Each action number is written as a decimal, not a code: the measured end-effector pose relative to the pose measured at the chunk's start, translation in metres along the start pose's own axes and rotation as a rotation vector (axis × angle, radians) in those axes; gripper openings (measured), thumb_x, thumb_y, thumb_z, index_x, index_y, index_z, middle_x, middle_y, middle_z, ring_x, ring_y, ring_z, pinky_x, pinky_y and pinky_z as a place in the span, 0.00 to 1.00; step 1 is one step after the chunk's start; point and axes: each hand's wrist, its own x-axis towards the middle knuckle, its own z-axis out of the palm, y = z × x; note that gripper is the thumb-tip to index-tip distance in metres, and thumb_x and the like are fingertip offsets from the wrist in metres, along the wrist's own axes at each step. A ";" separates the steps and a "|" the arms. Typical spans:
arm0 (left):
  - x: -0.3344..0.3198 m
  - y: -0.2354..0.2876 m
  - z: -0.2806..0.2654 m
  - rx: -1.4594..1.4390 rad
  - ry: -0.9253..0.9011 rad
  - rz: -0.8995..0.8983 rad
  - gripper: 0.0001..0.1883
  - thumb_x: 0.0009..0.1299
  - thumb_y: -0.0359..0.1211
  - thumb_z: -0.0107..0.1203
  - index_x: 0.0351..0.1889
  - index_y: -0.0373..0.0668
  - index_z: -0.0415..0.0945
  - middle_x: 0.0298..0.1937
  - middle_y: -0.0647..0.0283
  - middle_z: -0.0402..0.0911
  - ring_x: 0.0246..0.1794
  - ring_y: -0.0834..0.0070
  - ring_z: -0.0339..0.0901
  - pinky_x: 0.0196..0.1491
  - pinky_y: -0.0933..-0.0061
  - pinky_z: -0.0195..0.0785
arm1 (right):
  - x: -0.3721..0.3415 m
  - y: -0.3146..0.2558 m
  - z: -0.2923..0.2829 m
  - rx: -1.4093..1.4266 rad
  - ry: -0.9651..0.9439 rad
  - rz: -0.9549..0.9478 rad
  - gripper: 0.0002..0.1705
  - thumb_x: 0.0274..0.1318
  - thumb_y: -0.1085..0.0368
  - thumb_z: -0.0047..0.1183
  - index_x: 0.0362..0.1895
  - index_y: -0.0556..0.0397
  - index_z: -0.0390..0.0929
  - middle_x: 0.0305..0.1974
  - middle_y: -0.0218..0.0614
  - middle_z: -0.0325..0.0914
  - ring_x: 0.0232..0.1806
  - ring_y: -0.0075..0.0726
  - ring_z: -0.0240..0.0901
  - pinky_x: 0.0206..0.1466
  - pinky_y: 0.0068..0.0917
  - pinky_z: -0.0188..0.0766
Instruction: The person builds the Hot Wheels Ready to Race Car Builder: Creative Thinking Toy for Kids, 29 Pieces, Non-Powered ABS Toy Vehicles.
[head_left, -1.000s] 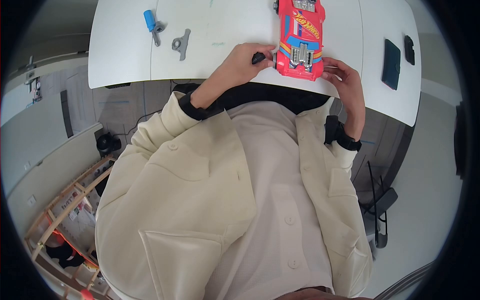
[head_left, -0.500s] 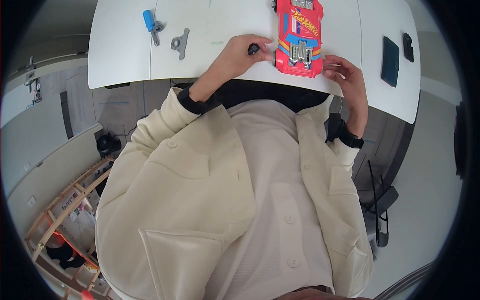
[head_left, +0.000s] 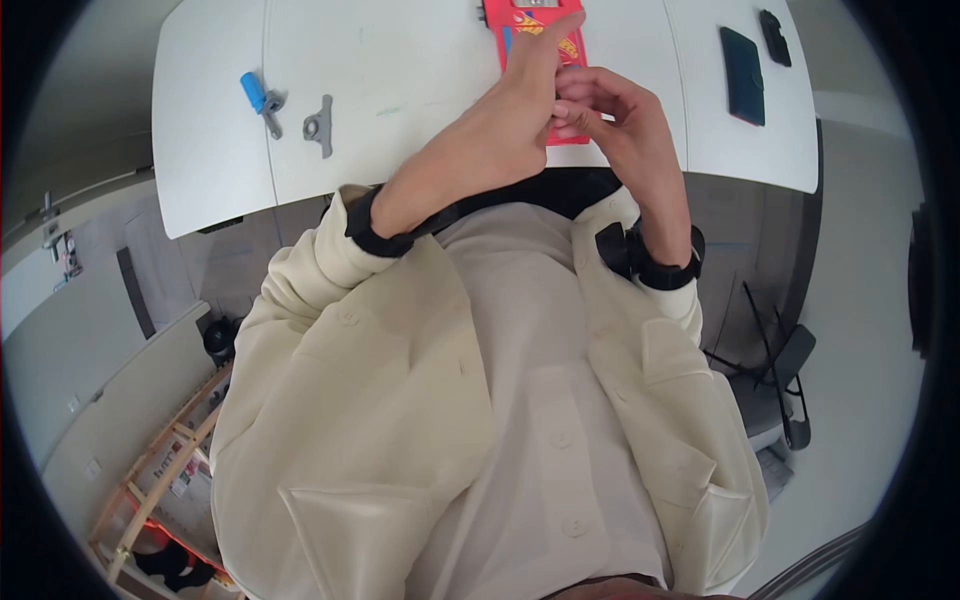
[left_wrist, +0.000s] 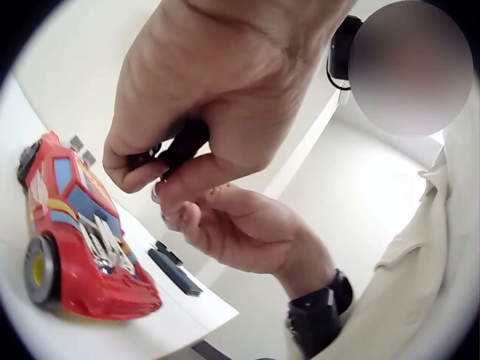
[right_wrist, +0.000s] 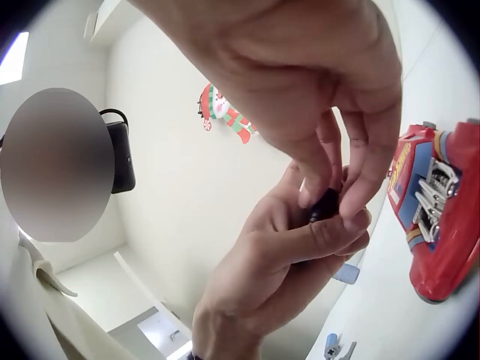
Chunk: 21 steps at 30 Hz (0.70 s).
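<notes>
Over the front of the table, my left hand (head_left: 490, 130) grips a small black piece (left_wrist: 186, 144), largely hidden by its fingers. My right hand (head_left: 630, 120) meets it from the other side; in the right wrist view its thumb and fingertips pinch the dark end of the piece (right_wrist: 324, 204). In the head view, one left finger points forward across a red Hot Wheels toy car (left_wrist: 82, 240). The car rests on the table just beyond both hands, partly covered by them in the head view. Silver engine parts and blue and yellow stripes show on it.
To the left on the white table (head_left: 380, 60) lie a blue-handled tool (head_left: 252, 92) with a grey end and a flat grey part (head_left: 320, 128). A dark flat case (head_left: 742, 75) and a small black object (head_left: 775, 38) lie at the right. A chair (head_left: 790, 370) stands right.
My left hand has moved away from the car's side with the black piece, and the right hand has left the car's other side. Both now meet in front of the car. The head view has shifted.
</notes>
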 end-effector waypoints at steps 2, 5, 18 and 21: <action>0.000 -0.001 0.008 -0.002 -0.011 0.014 0.48 0.60 0.09 0.47 0.80 0.45 0.43 0.59 0.49 0.62 0.54 0.58 0.70 0.55 0.64 0.70 | -0.005 -0.001 -0.002 0.005 0.003 -0.022 0.12 0.59 0.74 0.63 0.48 0.61 0.82 0.37 0.35 0.83 0.36 0.25 0.80 0.44 0.24 0.81; 0.002 -0.002 0.010 -0.037 -0.045 -0.025 0.50 0.60 0.09 0.47 0.80 0.47 0.42 0.60 0.50 0.61 0.54 0.57 0.69 0.55 0.65 0.70 | -0.006 0.002 -0.006 -0.014 -0.013 -0.054 0.13 0.57 0.75 0.63 0.48 0.61 0.83 0.36 0.34 0.83 0.38 0.24 0.80 0.45 0.23 0.80; -0.044 -0.066 -0.045 -0.125 0.142 -0.411 0.14 0.76 0.23 0.55 0.58 0.35 0.79 0.45 0.61 0.85 0.41 0.78 0.82 0.46 0.75 0.73 | -0.019 0.033 -0.100 -0.225 0.194 0.110 0.16 0.59 0.73 0.61 0.52 0.56 0.84 0.45 0.37 0.85 0.47 0.26 0.82 0.51 0.18 0.76; -0.053 -0.066 -0.036 -0.089 0.166 -0.561 0.12 0.75 0.26 0.58 0.54 0.35 0.81 0.42 0.61 0.87 0.42 0.78 0.83 0.48 0.76 0.74 | -0.017 0.049 -0.097 -0.182 0.197 0.204 0.15 0.60 0.73 0.60 0.52 0.59 0.84 0.41 0.38 0.87 0.45 0.26 0.84 0.51 0.18 0.76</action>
